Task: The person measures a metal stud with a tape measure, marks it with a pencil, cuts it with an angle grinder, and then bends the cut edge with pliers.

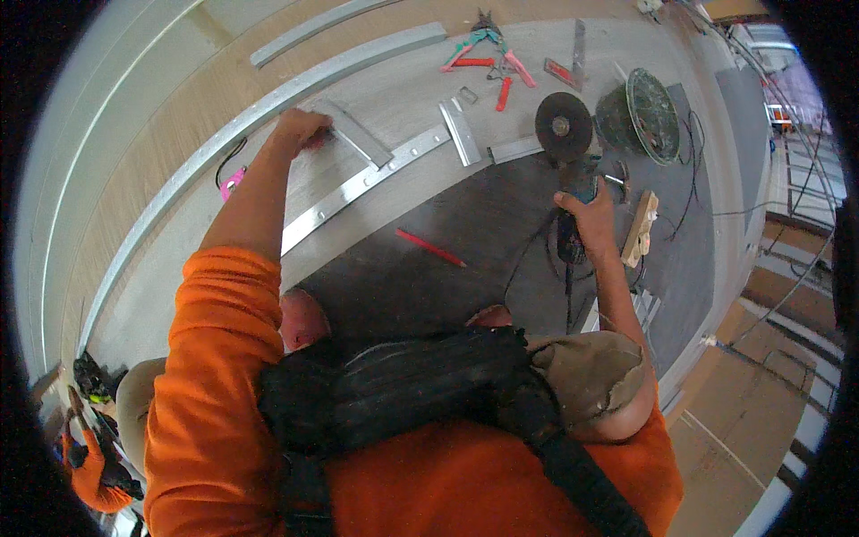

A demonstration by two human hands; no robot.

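Note:
My left hand [304, 130] reaches out at upper left, fingers closed on the end of a short silver metal channel [358, 134], whose other end meets a long perforated metal strip [340, 201] on the board. My right hand [586, 210] grips an angle grinder [573, 237], its dark disc [563, 126] raised at the top of the tool. Another short channel piece [460, 132] crosses the strip's far end, with a further length [523, 150] to its right. A red pencil [429, 246] lies on the dark surface between my hands.
Pliers [488, 54], a red-handled tool [561, 73], a green bucket [651, 115], a hammer [624, 183], a wooden block [639, 228] and cords surround the work. A long metal profile [179, 192] runs along the left, near a pink tape measure [231, 183]. Another person [94, 470] is at lower left.

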